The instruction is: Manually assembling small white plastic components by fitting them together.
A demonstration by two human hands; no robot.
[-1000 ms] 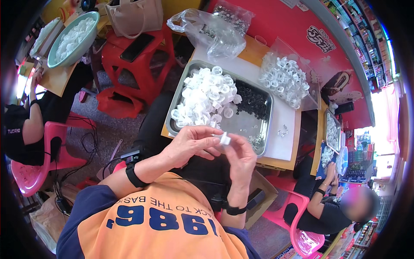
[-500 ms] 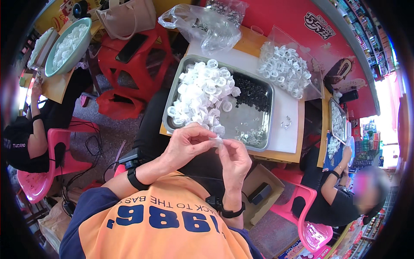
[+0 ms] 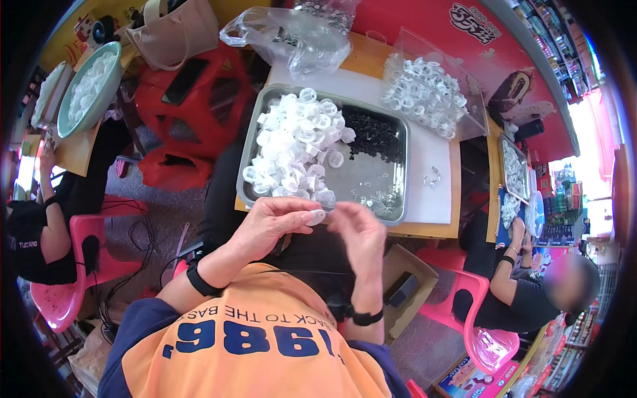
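- Two bare hands, the left hand (image 3: 269, 224) and the right hand (image 3: 362, 235), are raised close together at the near edge of a metal tray (image 3: 345, 178).
- The left hand is closed to a pinch, thumb and fingertips gripping a small white plastic piece (image 3: 314, 216).
- That piece sits at the left hand's fingertips, in the space between both hands.
- The right hand is half curled, its fingers bent toward the piece and just beside it; they are blurred, so I cannot tell whether they touch it or hold anything.
- Straight beyond the left hand, a heap of white plastic parts (image 3: 298, 142) fills that side of the tray.
- Just beyond the right hand lie small clear bits (image 3: 380, 201) in the tray; farther past them are tiny black parts (image 3: 373, 136).
- Out to the right of the right hand, a few loose bits (image 3: 432, 177) lie on a white sheet (image 3: 430, 207) beside the tray.
- Below and right of the right hand stands a cardboard box (image 3: 398, 261).
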